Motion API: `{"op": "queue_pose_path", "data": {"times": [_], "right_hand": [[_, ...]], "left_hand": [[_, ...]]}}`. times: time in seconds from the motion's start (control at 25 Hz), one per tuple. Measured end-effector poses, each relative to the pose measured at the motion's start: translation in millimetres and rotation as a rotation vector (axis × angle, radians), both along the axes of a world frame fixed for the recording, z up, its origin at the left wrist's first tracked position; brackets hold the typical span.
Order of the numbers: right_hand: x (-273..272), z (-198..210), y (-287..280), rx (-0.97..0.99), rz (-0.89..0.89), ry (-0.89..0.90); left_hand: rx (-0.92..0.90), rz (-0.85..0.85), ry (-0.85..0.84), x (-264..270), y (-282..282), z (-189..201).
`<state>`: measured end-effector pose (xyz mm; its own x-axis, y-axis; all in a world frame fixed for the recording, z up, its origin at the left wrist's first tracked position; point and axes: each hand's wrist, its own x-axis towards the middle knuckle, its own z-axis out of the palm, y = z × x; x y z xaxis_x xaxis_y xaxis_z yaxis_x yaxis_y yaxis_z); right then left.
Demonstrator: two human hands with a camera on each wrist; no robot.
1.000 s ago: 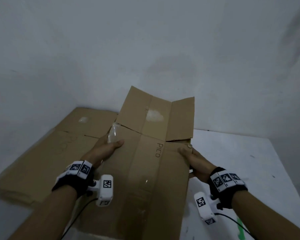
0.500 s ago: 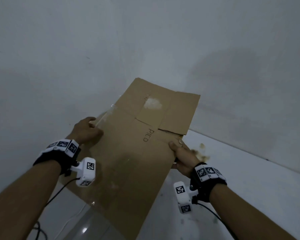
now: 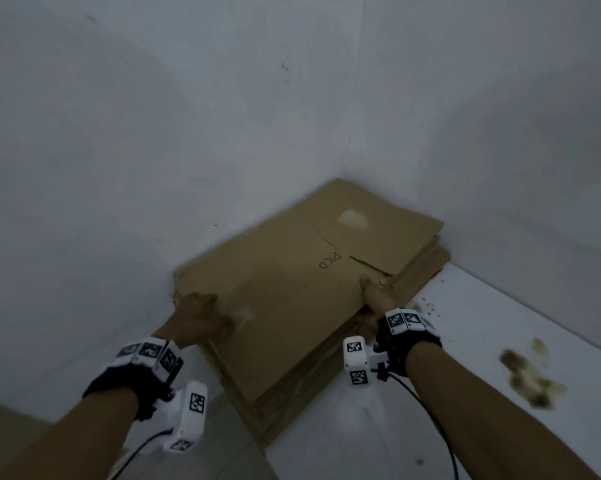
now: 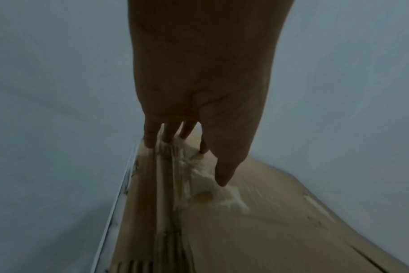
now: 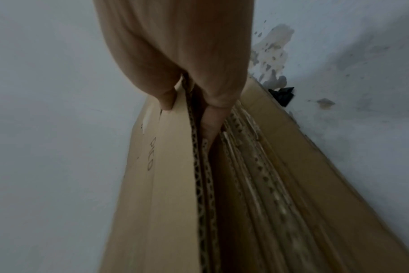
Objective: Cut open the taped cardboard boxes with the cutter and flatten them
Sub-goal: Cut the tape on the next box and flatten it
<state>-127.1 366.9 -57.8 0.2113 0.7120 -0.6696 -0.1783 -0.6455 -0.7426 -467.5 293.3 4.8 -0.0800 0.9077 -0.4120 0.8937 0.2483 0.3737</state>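
Observation:
A flattened brown cardboard box (image 3: 285, 289) marked "PICO" lies on top of a stack of flattened cardboard (image 3: 427, 268) in the corner where two white walls meet. My left hand (image 3: 205, 306) rests at its left edge: straight fingers (image 4: 168, 136) against the corrugated edge, thumb laid on a white tape scrap (image 4: 208, 177). My right hand (image 3: 372, 296) pinches the right edge, thumb on top. In the right wrist view its fingers (image 5: 210, 127) sit under the top sheet (image 5: 171, 166), above the stack (image 5: 268, 166). No cutter is in view.
The white floor (image 3: 430, 427) to the right carries brown stains (image 3: 527, 379) and small specks. A black scrap (image 5: 283, 94) lies by the stack's far edge. Walls close in the stack at back and left. Wrist cables trail from both arms.
The box was held up tilted in the air; it has swung left and come down flat onto the corner stack. My left hand's grip on the edge has loosened to straight fingers.

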Motion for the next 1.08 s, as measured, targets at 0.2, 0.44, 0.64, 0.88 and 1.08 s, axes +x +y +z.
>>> {"op": "queue_pose_path", "data": {"times": [0.2, 0.44, 0.64, 0.88, 1.08], "right_hand": [[0.6, 21.2, 2.3, 0.027, 0.235, -0.512], [22.2, 36.8, -5.6, -0.021, 0.606, -0.826], [74.4, 56.2, -36.3, -0.01, 0.451, -0.824], [189.9, 87.8, -139.0, -0.044, 0.117, -0.722], [300.1, 114.8, -298.1, -0.053, -0.148, -0.567]], "left_hand": [[-0.007, -0.052, 0.159, 1.3, 22.6, -22.6], [-0.1, 0.02, 0.225, 12.7, 33.6, -19.0], [0.129, -0.036, 0.102, 62.5, 29.1, 3.9], [0.19, -0.345, -0.205, 218.6, 3.0, 30.6], [0.151, -0.527, -0.336, 378.0, -63.4, 43.0]]}}
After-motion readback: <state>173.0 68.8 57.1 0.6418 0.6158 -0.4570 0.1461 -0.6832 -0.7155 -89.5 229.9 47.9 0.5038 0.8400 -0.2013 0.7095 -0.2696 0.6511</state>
